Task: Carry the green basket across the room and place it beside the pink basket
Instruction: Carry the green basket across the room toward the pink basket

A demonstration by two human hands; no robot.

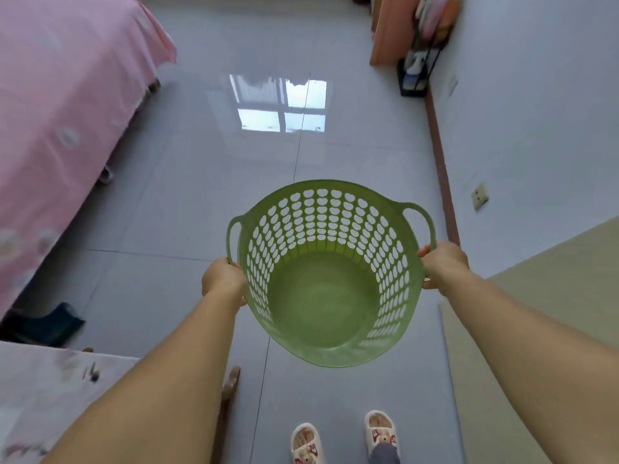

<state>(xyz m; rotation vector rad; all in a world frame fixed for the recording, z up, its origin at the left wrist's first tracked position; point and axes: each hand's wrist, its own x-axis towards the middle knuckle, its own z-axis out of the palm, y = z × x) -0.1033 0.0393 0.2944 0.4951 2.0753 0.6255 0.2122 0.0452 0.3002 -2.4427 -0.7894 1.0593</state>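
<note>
Both hands, left hand (222, 277) and right hand (442, 262), closed on green basket (323, 296) rim, held empty above floor (187, 182). I judge mid-carry; pink basket unseen, must locate it next.

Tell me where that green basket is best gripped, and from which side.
Grip the green basket at its two loop handles, one on each side of the rim, coming in from the outer sides. The left hand and right hand already hold it there, which keeps the wide, round, empty tub balanced above the floor.
</note>
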